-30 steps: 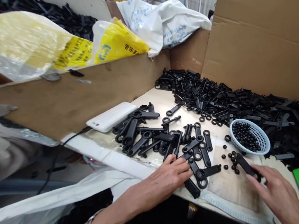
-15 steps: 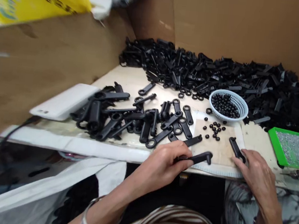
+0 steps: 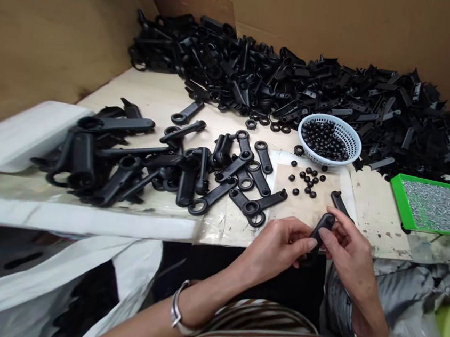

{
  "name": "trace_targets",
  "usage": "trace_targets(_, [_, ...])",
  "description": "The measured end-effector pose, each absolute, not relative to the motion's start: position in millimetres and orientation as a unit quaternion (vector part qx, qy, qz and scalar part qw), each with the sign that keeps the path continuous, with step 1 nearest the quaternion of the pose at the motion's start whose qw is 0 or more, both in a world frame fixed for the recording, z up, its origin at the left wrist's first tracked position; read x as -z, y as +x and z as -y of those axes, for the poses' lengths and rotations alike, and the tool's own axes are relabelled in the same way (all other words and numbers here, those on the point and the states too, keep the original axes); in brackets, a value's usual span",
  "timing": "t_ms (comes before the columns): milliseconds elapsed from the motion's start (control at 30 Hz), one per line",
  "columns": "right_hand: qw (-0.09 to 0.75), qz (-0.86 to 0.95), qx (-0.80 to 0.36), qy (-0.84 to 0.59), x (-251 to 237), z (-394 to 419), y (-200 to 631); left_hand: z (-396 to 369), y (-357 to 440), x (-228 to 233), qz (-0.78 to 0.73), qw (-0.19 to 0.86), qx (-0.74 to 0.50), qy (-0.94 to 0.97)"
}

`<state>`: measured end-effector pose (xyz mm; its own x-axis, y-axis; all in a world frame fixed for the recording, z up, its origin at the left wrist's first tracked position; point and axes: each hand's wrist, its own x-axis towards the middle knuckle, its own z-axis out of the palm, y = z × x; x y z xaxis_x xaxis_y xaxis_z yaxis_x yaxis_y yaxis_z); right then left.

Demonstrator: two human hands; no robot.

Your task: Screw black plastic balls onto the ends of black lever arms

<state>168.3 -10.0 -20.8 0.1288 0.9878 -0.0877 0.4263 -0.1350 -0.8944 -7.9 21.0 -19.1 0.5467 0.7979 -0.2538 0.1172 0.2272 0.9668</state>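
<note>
Both of my hands are on one black plastic crank handle [image 3: 320, 233], tilted upright just over the table's front edge. My left hand [image 3: 276, 249] pinches its lower part between thumb and fingers. Around its upper end, the thumb and fingers of my right hand [image 3: 351, 251] are closed. The lower end is partly hidden by my left fingers. Just behind my right hand, another black part [image 3: 341, 203] lies on the table, partly covered by the fingers. Small black knobs [image 3: 308, 180] are scattered on the brown sheet beyond my hands.
Loose crank handles [image 3: 226, 190] lie to the left, beside a white box [image 3: 23, 134]. A pale blue basket [image 3: 354, 144] holds black knobs. On the right, a green tray [image 3: 398, 200] contains small metal pieces. A large heap of black parts [image 3: 259, 75] lines the cardboard wall [image 3: 344, 25].
My right hand has left the part lying on the table and closed on the crank handle in my left hand. That handle has turned more upright. The head view has shifted.
</note>
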Motion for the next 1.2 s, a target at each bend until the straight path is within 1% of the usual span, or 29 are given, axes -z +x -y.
trace_targets(67, [0.353, 0.567, -0.328, -0.668, 20.3, 7.8, 172.9, -15.9, -8.5, 22.2, -0.373, 0.598, -0.257, 0.662])
trace_targets(167, [0.295, 0.637, -0.242, -0.67, 16.0, 0.1, 184.2, -9.7, -18.7, 24.1, -0.34, 0.421, -0.322, 0.777])
trace_targets(267, [0.221, 0.705, -0.172, -0.651, 8.8, -12.0, 193.3, -6.5, -35.7, 22.9, -0.33, 0.257, -0.382, 0.824])
trace_targets(367, [0.151, 0.752, -0.096, -0.634, 1.2, -24.7, 198.9, -8.0, -51.8, 21.5, -0.362, 0.127, -0.404, 0.831])
trace_targets(433, [0.109, 0.776, -0.039, -0.62, -3.3, -32.6, 200.6, -12.5, -58.6, 21.0, -0.396, 0.049, -0.399, 0.825])
trace_targets(533, [0.044, 0.807, 0.011, -0.589, -8.0, -42.7, 198.3, -23.5, -60.3, 19.9, -0.435, -0.053, -0.337, 0.834])
trace_targets(633, [0.016, 0.814, 0.017, -0.58, -9.4, -47.9, 196.4, -34.8, -53.4, 18.2, -0.455, -0.104, -0.238, 0.852])
trace_targets(733, [0.053, 0.786, 0.011, -0.616, -8.7, -43.5, 206.6, -41.8, -44.4, 17.3, -0.469, -0.123, -0.155, 0.861])
trace_targets(800, [0.083, 0.768, -0.002, -0.635, -8.3, -34.1, 219.8, -44.4, -39.9, 17.6, -0.471, -0.132, -0.124, 0.864])
trace_targets(1000, [0.103, 0.778, -0.082, -0.614, 1.0, -2.9, 239.2, -49.9, -32.3, 18.4, -0.476, -0.146, -0.126, 0.858])
trace_targets(1133, [0.137, 0.77, -0.086, -0.617, 15.5, 1.3, 229.1, -49.0, -26.7, 17.0, -0.47, -0.182, -0.13, 0.853])
trace_targets(1200, [0.157, 0.761, -0.075, -0.625, 22.2, 2.3, 225.5, -45.4, -21.6, 16.6, -0.466, -0.185, -0.118, 0.858])
